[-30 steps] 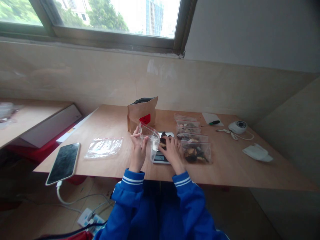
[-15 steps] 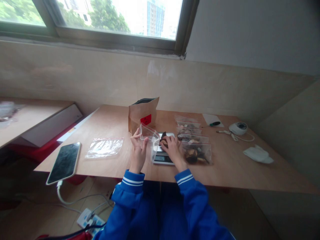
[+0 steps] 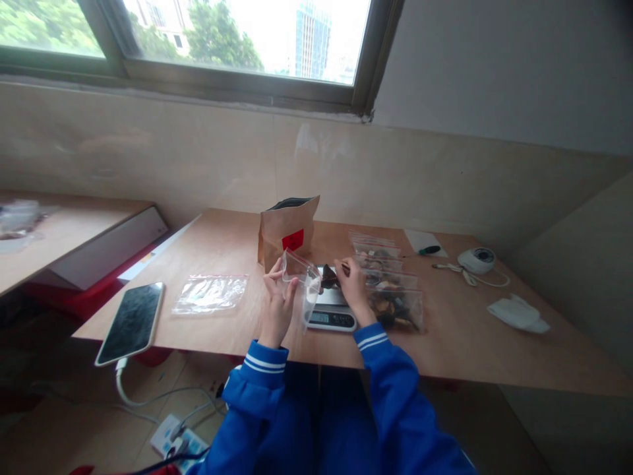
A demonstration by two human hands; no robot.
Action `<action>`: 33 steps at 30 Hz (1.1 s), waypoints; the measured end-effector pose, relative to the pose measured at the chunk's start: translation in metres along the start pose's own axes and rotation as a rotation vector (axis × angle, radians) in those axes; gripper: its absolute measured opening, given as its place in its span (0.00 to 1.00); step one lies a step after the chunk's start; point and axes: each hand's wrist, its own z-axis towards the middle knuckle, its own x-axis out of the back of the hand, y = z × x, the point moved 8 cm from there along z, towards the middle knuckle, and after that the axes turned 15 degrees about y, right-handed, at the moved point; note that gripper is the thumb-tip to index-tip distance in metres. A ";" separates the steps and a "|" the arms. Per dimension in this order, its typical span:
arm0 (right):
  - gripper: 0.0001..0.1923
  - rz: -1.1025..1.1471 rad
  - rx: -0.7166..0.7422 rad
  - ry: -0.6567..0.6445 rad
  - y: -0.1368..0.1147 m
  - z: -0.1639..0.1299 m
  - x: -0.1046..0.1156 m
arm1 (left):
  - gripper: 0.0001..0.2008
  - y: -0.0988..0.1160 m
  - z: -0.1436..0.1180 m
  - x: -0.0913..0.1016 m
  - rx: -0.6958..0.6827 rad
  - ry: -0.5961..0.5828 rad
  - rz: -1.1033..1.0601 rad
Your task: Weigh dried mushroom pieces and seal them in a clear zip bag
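Observation:
My left hand [image 3: 277, 307] holds a clear zip-lock bag [image 3: 309, 298] by its mouth, with the mouth spread and turned toward the scale. My right hand [image 3: 355, 289] pinches a dark brown dried piece [image 3: 328, 276] above the pan of a white kitchen scale [image 3: 332, 321], close to the bag's mouth. The digits on the scale's display are too small to read. Behind the bag a brown paper pouch [image 3: 281, 231] with a red label stands upright, its top open. Right of the scale lie filled zip-lock bags [image 3: 395, 310] with brown and dark dried pieces inside.
Flat zip-lock bags [image 3: 211, 294] lie on the left of the table, near a charging phone [image 3: 131, 323] at the edge. On the right are a screwdriver [image 3: 429, 251] on white paper, a white dome camera [image 3: 476, 260] with its cable, and a crumpled white wrapper [image 3: 518, 314].
My right hand has lifted from the scale's pan and moved slightly right, now pinching a dark dried piece. My left hand keeps its hold on the bag. The whole view has shifted a little.

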 end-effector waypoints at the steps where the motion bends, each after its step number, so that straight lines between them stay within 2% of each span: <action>1: 0.22 0.064 -0.076 0.018 0.001 0.003 0.002 | 0.11 0.000 -0.001 0.000 -0.003 -0.007 -0.004; 5: 0.25 0.413 -0.404 0.076 -0.013 0.010 0.007 | 0.09 0.006 -0.005 -0.006 -0.051 -0.044 -0.017; 6: 0.26 0.506 -0.477 0.043 -0.022 0.010 0.003 | 0.09 0.009 -0.006 -0.009 -0.076 -0.063 -0.022; 8: 0.26 0.616 -0.549 -0.128 -0.046 0.007 -0.011 | 0.09 0.012 -0.011 -0.016 -0.128 -0.106 -0.050; 10: 0.24 0.550 -0.497 -0.339 -0.071 0.003 -0.024 | 0.09 0.013 -0.015 -0.022 -0.160 -0.134 -0.101; 12: 0.21 0.324 -0.377 -0.471 -0.085 -0.001 -0.030 | 0.08 0.010 -0.017 -0.023 -0.159 -0.111 -0.157; 14: 0.19 0.048 -0.258 -0.516 -0.090 -0.003 -0.031 | 0.08 0.005 -0.018 -0.022 -0.148 -0.056 -0.200; 16: 0.17 -0.134 -0.187 -0.529 -0.091 -0.004 -0.030 | 0.08 0.001 -0.019 -0.020 -0.143 -0.017 -0.222; 18: 0.18 -0.164 -0.162 -0.572 -0.093 -0.007 -0.032 | 0.10 -0.001 -0.020 -0.019 -0.134 -0.003 -0.226; 20: 0.23 -0.053 -0.188 -0.642 -0.094 -0.011 -0.036 | 0.11 -0.003 -0.019 -0.018 -0.104 0.005 -0.227; 23: 0.26 0.251 -0.272 -0.684 -0.093 -0.008 -0.037 | 0.11 -0.005 -0.016 -0.010 -0.020 0.044 -0.202; 25: 0.25 0.381 -0.230 -0.581 -0.087 0.003 -0.029 | 0.12 -0.007 -0.012 -0.001 0.038 0.077 -0.156; 26: 0.24 0.378 -0.167 -0.505 -0.082 0.008 -0.024 | 0.13 -0.008 -0.011 0.003 0.063 0.090 -0.131; 28: 0.23 0.228 -0.025 -0.387 -0.066 0.009 -0.017 | 0.14 -0.010 -0.007 0.010 0.095 0.104 -0.097; 29: 0.24 0.101 0.027 -0.370 -0.055 0.005 -0.019 | 0.14 -0.011 -0.006 0.013 0.103 0.107 -0.087; 33: 0.41 -0.379 0.093 -0.472 -0.009 -0.028 -0.038 | 0.15 -0.012 -0.004 0.020 0.106 0.123 -0.062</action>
